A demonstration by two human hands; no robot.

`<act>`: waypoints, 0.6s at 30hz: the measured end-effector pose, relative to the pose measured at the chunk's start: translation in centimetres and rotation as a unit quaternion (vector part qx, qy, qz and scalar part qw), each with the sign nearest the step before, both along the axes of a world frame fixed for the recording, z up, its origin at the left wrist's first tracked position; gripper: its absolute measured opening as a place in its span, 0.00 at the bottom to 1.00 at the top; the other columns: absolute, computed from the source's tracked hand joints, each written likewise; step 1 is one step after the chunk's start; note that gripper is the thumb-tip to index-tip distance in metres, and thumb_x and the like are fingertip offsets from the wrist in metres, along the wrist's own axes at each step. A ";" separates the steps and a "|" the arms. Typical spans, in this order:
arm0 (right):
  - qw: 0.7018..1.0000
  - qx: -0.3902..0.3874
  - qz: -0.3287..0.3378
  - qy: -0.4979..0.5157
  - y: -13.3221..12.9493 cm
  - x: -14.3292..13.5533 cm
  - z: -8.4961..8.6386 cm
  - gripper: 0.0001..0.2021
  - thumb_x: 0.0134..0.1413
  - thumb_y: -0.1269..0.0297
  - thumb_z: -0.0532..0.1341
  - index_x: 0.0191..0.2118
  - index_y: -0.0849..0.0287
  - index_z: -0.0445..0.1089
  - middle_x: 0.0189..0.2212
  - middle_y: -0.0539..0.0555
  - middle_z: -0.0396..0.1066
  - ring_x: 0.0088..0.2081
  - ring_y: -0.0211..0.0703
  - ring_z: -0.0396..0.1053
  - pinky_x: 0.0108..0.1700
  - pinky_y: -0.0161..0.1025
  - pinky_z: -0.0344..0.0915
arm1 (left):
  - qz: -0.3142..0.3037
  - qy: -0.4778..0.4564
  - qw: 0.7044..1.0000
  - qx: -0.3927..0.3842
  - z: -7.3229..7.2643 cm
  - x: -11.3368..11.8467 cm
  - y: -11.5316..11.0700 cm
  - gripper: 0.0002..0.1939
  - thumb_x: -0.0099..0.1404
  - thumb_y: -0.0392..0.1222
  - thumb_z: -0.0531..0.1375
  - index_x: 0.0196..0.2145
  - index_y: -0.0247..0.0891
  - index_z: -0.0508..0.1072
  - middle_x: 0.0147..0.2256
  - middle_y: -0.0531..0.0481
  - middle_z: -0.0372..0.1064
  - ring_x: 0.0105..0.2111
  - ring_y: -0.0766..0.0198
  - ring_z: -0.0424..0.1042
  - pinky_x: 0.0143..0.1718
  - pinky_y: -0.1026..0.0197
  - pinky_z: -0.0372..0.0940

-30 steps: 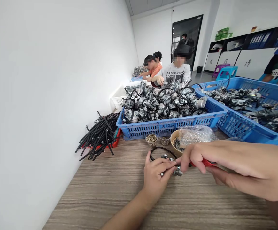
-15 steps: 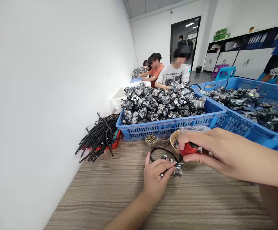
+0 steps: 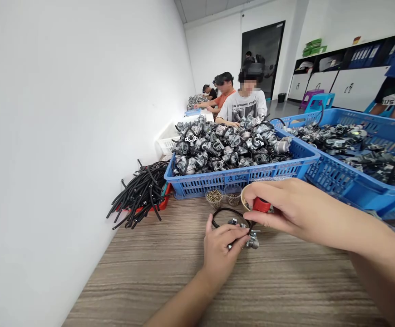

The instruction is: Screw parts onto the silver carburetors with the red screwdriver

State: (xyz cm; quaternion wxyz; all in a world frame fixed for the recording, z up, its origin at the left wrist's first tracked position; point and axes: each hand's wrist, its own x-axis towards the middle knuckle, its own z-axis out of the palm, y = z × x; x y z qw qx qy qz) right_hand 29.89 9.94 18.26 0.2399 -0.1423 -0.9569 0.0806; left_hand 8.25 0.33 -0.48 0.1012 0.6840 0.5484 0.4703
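The metal assembly (image 3: pixel 253 241) lies on the table surface (image 3: pixel 170 272), well in from the left edge, with a looped black hose (image 3: pixel 229 209) arching beyond it. Starting at that left edge, by the wall, I see a heap of black hoses (image 3: pixel 143 190) overhanging a red tray (image 3: pixel 165 205). Next, my feed gives me a blue crate (image 3: pixel 200 186) piled with metal parts (image 3: pixel 231 145). The left hand (image 3: pixel 222 245) bears down nearer to me, its thumb and foremost fingers pinching the assembly, one outer finger spread away. Beyond it stand a cup of brass-coloured screws (image 3: pixel 214 196), a second cup (image 3: pixel 233 198) and a partly hidden bowl (image 3: pixel 244 196). The right hand (image 3: pixel 286 206) pinches a red-handled tool (image 3: pixel 261 205) between thumb and forefinger; I cannot tell how its other fingers sit. A second ago that handle lay low and slanted under the hand; now it stands steeper, just above the assembly. I take that to mean the tool is lined up on the part, though fingertips hide the contact from me. Rightmost is a second blue crate (image 3: pixel 337 179).
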 end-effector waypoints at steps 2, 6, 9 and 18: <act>1.000 -0.006 0.008 0.008 0.1 -0.3 -0.2 0.16 0.86 0.46 0.57 0.49 0.52 0.70 0.37 0.49 0.77 0.33 0.41 0.71 0.37 0.39 0.60 | 0.001 -0.001 1.000 -0.008 0.2 0.0 -0.1 0.08 0.77 0.40 0.74 0.49 0.55 0.91 0.46 0.53 0.91 0.48 0.56 0.90 0.85 0.27 0.41; 0.999 -0.043 -0.027 0.006 0.1 0.3 -0.2 0.17 0.83 0.43 0.59 0.53 0.51 0.71 0.41 0.51 0.80 0.37 0.45 0.76 0.40 0.41 0.65 | 0.004 -0.012 1.000 -0.021 0.6 0.2 -0.3 0.10 0.77 0.38 0.73 0.50 0.55 0.91 0.47 0.53 0.91 0.49 0.55 0.90 0.85 0.24 0.40; 0.994 -0.104 0.010 -0.020 -0.2 1.4 0.5 0.14 0.82 0.47 0.61 0.58 0.50 0.70 0.51 0.55 0.81 0.47 0.50 0.79 0.47 0.44 0.72 | 0.000 -0.017 0.999 -0.032 1.0 0.2 -0.4 0.11 0.78 0.38 0.72 0.51 0.56 0.90 0.48 0.52 0.91 0.50 0.54 0.90 0.84 0.22 0.42; 0.976 -0.213 0.045 -0.025 0.3 1.7 0.5 0.11 0.83 0.52 0.58 0.59 0.48 0.69 0.53 0.56 0.82 0.49 0.51 0.80 0.50 0.47 0.77 | -0.006 -0.027 0.999 -0.027 1.1 0.1 -0.4 0.10 0.77 0.38 0.73 0.50 0.54 0.90 0.48 0.50 0.91 0.50 0.52 0.90 0.84 0.21 0.41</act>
